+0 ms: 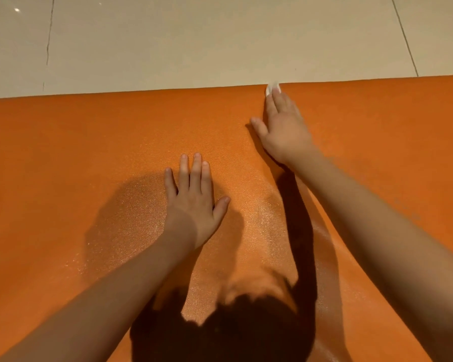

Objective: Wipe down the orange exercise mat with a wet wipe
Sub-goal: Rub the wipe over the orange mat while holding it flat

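The orange mat [63,152] spreads across the pale tiled floor [168,43] beneath me. Both my arms reach out over it, well apart. My left hand [196,202] lies flat near the mat's middle, palm down, fingers straight. My right hand [283,126] stretches to the mat's far edge, straight fingers pressing the white wet wipe [272,88], which peeks out past my fingertips.

Warm light from the right, sharp focus.
Hard shadows darken the mat [63,152] lower centre; floor [168,43] glints upper left.
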Demonstrator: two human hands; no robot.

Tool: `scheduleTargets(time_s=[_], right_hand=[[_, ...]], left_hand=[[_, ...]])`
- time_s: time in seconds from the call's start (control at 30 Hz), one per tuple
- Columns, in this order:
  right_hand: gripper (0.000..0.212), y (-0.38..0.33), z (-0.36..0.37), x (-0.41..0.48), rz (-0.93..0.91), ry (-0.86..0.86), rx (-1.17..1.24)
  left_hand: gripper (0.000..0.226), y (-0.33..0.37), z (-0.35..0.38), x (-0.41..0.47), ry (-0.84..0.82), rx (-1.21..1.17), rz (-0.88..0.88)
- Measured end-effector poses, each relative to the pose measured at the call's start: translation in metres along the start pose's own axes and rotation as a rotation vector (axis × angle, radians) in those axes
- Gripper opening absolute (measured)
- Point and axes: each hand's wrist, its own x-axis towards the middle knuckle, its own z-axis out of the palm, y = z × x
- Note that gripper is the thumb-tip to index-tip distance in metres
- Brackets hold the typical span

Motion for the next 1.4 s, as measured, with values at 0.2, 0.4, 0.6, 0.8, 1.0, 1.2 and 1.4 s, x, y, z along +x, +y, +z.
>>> scheduleTargets(time_s=[0.2, 0.4, 0.6, 0.8, 1.0, 1.2, 1.4], right_hand=[[0.071, 0.014, 0.002, -0.014, -0.052, -0.035, -0.115], [0.073, 0.013, 0.0, 0.0, 0.017, -0.042, -0.068], [0.077, 0.013, 0.012, -0.093, -0.037, -0.092, -0.017], [0.075, 0.017, 0.013, -0.081, -0.021, -0.084, -0.047], [0.072, 0.012, 0.005, -0.063, 0.03, -0.109, 0.034], [0.08, 0.008, 0.027, -0.17, -0.047, -0.162, 0.02], [0.073, 0.01, 0.032, -0.148, 0.018, -0.108, -0.023]], left_hand=[[0.089, 0.0, 0.003, 0.002, 0.037, 0.003, 0.011], [0.092, 0.002, -0.006, 0.0, -0.046, 0.008, -0.023], [0.091, 0.008, -0.005, -0.01, -0.091, 0.03, -0.012], [0.092, 0.009, -0.006, -0.01, -0.093, 0.07, -0.011], [0.08, 0.012, -0.014, -0.012, -0.1, 0.12, -0.015], [0.077, 0.025, 0.015, -0.062, -0.08, 0.102, 0.183], [0.076, 0.023, 0.008, -0.059, -0.138, 0.14, 0.196]])
